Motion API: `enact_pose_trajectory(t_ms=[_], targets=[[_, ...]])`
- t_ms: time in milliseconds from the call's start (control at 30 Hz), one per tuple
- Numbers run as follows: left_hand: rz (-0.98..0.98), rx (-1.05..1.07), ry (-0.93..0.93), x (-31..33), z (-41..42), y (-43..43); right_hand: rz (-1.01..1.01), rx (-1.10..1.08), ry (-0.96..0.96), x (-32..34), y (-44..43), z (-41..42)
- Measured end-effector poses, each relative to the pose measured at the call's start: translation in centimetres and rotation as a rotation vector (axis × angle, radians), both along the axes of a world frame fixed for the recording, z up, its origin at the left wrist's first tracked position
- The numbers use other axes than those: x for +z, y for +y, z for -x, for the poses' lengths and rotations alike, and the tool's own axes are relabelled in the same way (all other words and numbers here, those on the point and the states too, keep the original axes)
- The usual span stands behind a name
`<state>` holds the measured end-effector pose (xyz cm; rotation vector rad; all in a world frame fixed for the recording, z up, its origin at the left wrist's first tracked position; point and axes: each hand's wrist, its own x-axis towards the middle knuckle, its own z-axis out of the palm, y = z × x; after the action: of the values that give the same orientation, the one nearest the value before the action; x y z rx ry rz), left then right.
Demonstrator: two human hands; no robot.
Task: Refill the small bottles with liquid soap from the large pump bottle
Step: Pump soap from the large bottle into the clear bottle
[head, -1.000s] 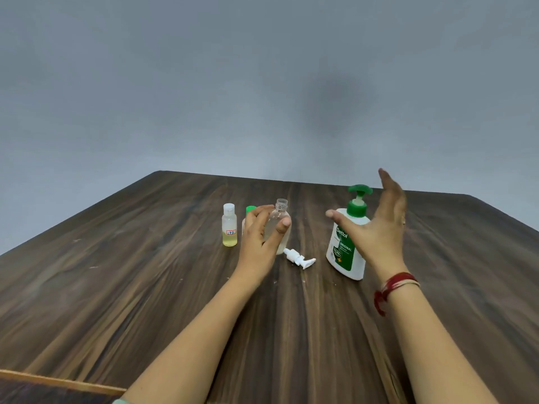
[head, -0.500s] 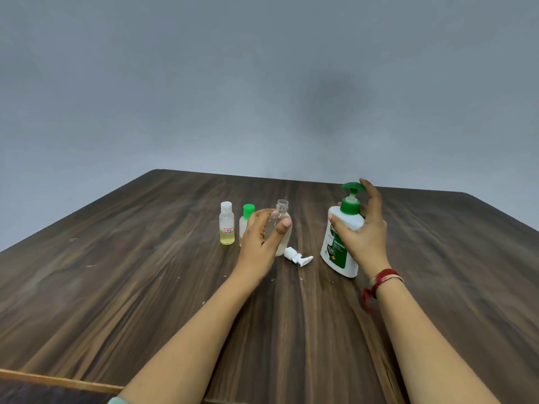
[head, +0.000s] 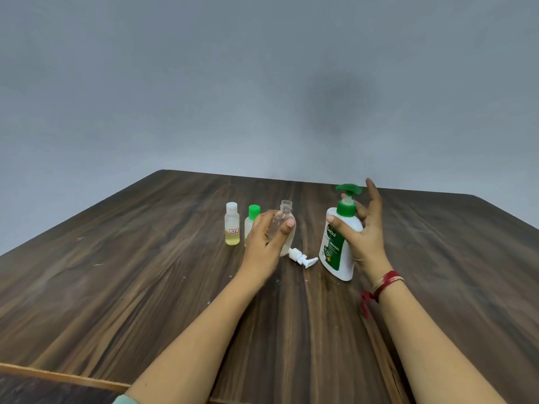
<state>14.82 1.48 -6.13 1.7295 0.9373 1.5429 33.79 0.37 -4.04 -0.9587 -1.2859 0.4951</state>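
A second ago the right hand [head: 360,240] hung open in the air beside the large pump bottle [head: 335,252]. Now it has hold of it. The thumb lies across the front of the white body just under the green collar, the other fingers [head: 363,212] curl round the back, and the forefinger stands up straight beside the green pump head [head: 348,188]. The bottle sits right of centre in the frame and leans a little; whether its base has left the bench [head: 145,287] I cannot tell.

Just left of it the left hand [head: 268,240] grips the clear small bottle [head: 285,217], thumb and fingers curled round its body, holding it upright with the neck uncapped. A white spray cap [head: 302,257] lies on the wood between the two bottles. Further left stand a white-capped small bottle [head: 232,225] with some yellow liquid and a green-capped small bottle [head: 253,218], both closed.

With the source now grasped and the receiver open and steadied, the set-up looks complete. The clear bottle looks empty, so filling has probably not begun. The spout must next come over that narrow neck, where a poor line-up would spill soap down the outside.
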Motion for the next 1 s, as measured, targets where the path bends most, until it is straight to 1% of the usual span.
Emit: enact_pose_trajectory(t_ms=[67,167,300,433,533,600,767,1000], targets=[[0.004,-0.008,-0.013,0.0,0.0,0.0,-0.009,0.025,-0.047,0.1,0.0,0.1],[0.0,-0.007,-0.044,0.2,0.1,-0.1,-0.03,0.005,-0.131,0.0,0.0,0.4],[0.013,-0.005,-0.075,0.7,0.3,-0.5,-0.065,-0.059,-0.188,0.0,-0.3,0.7],[0.003,-0.008,-0.034,0.4,0.1,-0.5,-0.089,-0.119,-0.29,0.0,-0.5,1.0],[0.001,-0.014,-0.022,0.2,0.0,-0.4,-0.095,-0.162,-0.331,0.2,-0.7,1.3],[-0.009,-0.034,-0.029,0.4,-0.1,-0.6,-0.072,-0.148,-0.361,0.4,-0.9,1.5],[-0.035,-0.08,-0.016,0.9,-0.4,-1.3,-0.085,-0.094,-0.542,1.0,-1.6,2.7],[-0.031,-0.106,0.026,0.5,-0.4,-1.1,-0.116,-0.068,-0.572,1.1,-2.1,3.5]])
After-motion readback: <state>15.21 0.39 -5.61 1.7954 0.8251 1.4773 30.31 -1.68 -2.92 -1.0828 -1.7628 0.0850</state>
